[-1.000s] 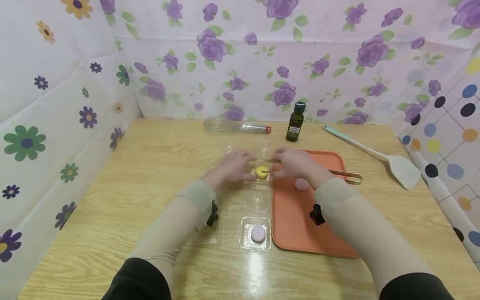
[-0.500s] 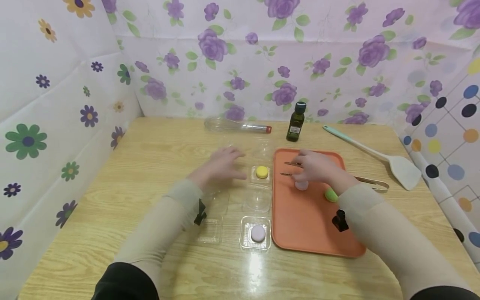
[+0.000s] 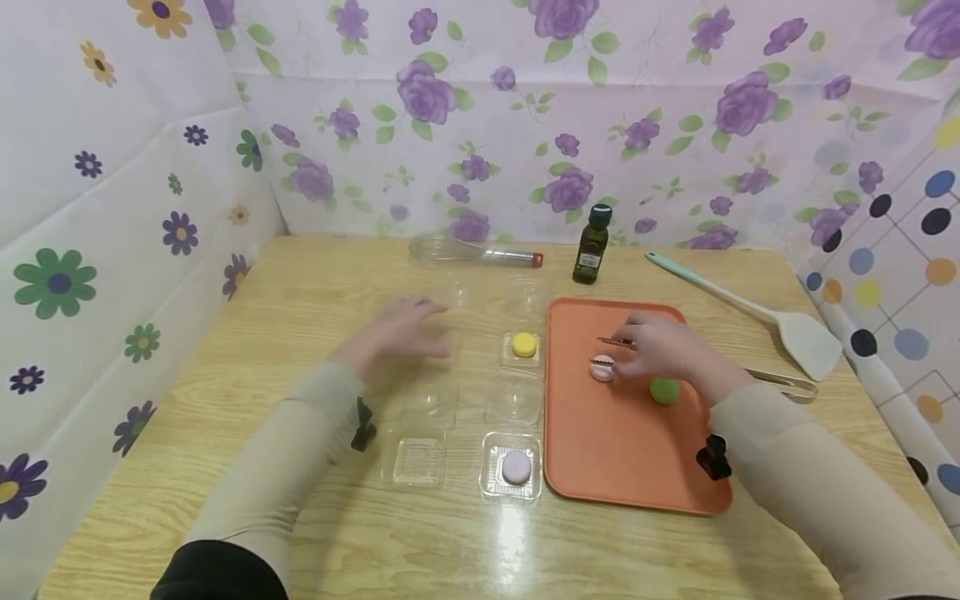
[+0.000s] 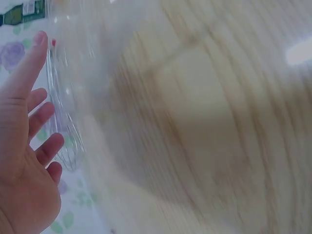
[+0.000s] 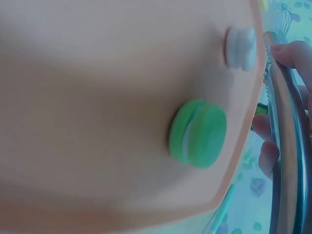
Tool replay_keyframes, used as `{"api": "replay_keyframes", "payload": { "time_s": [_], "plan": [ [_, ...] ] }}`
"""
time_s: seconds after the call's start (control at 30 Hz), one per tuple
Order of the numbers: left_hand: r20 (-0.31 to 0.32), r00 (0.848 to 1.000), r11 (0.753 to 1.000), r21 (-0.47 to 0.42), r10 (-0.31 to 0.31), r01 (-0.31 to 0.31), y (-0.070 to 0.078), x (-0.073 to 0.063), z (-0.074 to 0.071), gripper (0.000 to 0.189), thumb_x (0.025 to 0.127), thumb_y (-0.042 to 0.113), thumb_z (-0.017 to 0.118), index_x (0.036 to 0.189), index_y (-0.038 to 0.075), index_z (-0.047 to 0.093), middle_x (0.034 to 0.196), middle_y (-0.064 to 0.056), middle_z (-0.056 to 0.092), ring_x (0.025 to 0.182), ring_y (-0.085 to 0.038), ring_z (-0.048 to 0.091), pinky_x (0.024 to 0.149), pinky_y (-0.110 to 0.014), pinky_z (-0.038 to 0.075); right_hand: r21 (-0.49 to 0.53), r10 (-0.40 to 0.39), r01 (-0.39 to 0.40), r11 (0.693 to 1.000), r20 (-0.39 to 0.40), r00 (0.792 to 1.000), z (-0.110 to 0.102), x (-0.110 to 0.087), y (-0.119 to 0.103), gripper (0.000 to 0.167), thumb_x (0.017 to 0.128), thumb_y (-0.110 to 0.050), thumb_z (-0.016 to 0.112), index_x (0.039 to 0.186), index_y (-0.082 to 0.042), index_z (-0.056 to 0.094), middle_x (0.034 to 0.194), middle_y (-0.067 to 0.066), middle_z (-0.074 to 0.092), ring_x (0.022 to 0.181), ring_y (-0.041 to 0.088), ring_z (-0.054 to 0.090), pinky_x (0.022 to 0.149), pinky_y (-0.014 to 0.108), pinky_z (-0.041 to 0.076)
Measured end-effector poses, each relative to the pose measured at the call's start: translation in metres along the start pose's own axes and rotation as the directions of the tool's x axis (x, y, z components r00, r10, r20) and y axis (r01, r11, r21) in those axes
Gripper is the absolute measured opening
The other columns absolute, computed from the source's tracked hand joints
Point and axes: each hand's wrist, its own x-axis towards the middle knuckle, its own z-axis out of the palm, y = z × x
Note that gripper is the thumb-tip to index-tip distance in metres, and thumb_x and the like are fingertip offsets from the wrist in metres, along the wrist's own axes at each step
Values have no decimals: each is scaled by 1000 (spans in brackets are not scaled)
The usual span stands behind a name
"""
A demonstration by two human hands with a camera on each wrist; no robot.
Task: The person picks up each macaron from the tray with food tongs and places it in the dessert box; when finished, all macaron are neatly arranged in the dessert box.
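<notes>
My right hand [image 3: 660, 346] holds a pair of metal tongs [image 5: 288, 146] over the orange tray [image 3: 622, 467]. In the head view the tongs' parted, toothed tips overlap a pale pink macaron [image 3: 602, 367] on the tray. A green macaron [image 3: 664, 390] sits beside it, below my wrist. My left hand [image 3: 397, 327] hovers over the table to the left of the clear plastic boxes, fingers relaxed and holding nothing. A yellow macaron [image 3: 523, 344] rests in one clear box, and a lilac macaron [image 3: 516, 467] in another box [image 3: 487, 492] nearer me.
Several clear plastic boxes and lids, among them a box base [image 3: 417, 461], stand left of the tray. Along the back lie a whisk [image 3: 474, 252] and an upright dark green bottle [image 3: 592, 244]. A white spatula [image 3: 808, 343] with a green handle lies at the right.
The tongs have withdrawn from the yellow macaron and moved right with my right hand to the pale pink one, uncovering the green macaron. My left hand has drawn away to the left.
</notes>
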Motion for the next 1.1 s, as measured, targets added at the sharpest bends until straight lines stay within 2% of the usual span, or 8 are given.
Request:
{"api": "replay_keyframes", "payload": {
  "time_s": [0.13, 0.3, 0.47, 0.77, 1.1],
  "plan": [
    [1, 1000, 1000, 26, -2, 2, -13, -5, 0, 80, 78, 47, 71, 141, 9, 40, 145, -19, 33, 133, -39, 26, 110, -55, 12, 23, 10, -10, 1000, -4, 1000, 4, -4, 5, 41, 77, -33, 72, 108, -6, 68, 96, 7, 55, 71, 16, 49, 61, 32, 42],
    [-1, 1000, 999, 32, 11, -11, -22, -5, 3, 80, 77, 48, 71, 140, 10, 41, 144, -18, 35, 132, -37, 27, 110, -55, 10, 16, 10, -10, 1000, 3, 1000, 6, -7, 6, 40, 77, -35, 73, 107, -9, 69, 97, 6, 56, 73, 15, 51, 62, 33, 45],
    [-8, 1000, 999, 32, 25, -25, -22, -6, 5, 81, 75, 47, 73, 140, 10, 42, 143, -17, 36, 132, -36, 28, 110, -56, 6, 24, 1, -1, 1000, 4, 1000, 6, -7, 6, 38, 77, -36, 72, 105, -11, 69, 95, 4, 57, 71, 14, 50, 61, 33, 45],
    [8, 1000, 1000, 16, -11, 10, -21, -7, 4, 85, 74, 49, 74, 142, 12, 39, 146, -17, 31, 134, -37, 23, 110, -57, 5, 48, -37, 34, 998, 64, 997, 14, -6, 10, 37, 78, -33, 72, 106, -9, 69, 94, 2, 56, 75, 14, 49, 64, 32, 44],
    [-13, 1000, 1000, 16, -9, 9, -25, -6, 4, 84, 73, 45, 76, 141, 9, 40, 144, -18, 34, 132, -39, 27, 109, -58, 7, 50, -12, 9, 999, 71, 997, 18, -6, 10, 37, 79, -35, 71, 107, -11, 68, 93, -1, 54, 72, 13, 47, 62, 30, 41]
  ]
}}
